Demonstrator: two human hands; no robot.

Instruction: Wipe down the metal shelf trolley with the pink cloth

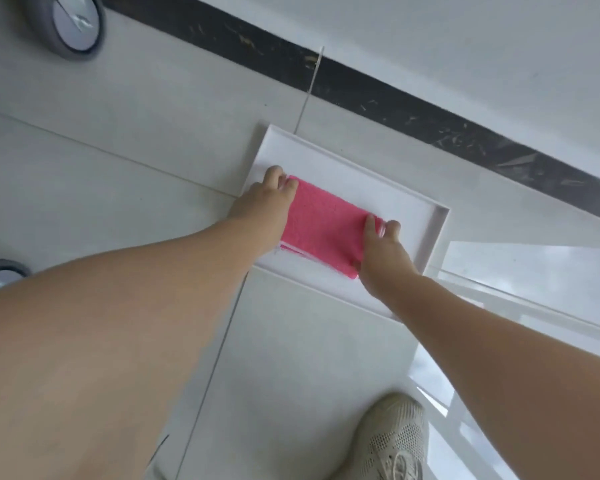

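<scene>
The left hand [269,195] grips the far-left end of the pink cloth [321,225], fingers curled over its short edge. The right hand [381,249] pinches the opposite end, thumb on top and fingers hooked round the edge. Both hands are closed on the cloth; neither is free.

The cloth lies folded into a flat rectangle inside a shallow white tray [433,233] set on the tiled floor [125,126], close to a dark skirting strip [413,98]. The tray holds the cloth and nothing else that can be made out.

Judged step: pick-up of the cloth; wiping has not begun. The next move calls for lifting the cloth clear of the raised tray rim and carrying it to the trolley without letting the folds drop open.

Of the trolley, only two grey castor wheels show: one [73,24] at upper left, another [0,270] at the left edge. A pale mesh shoe [392,441] stands near the bottom.
</scene>
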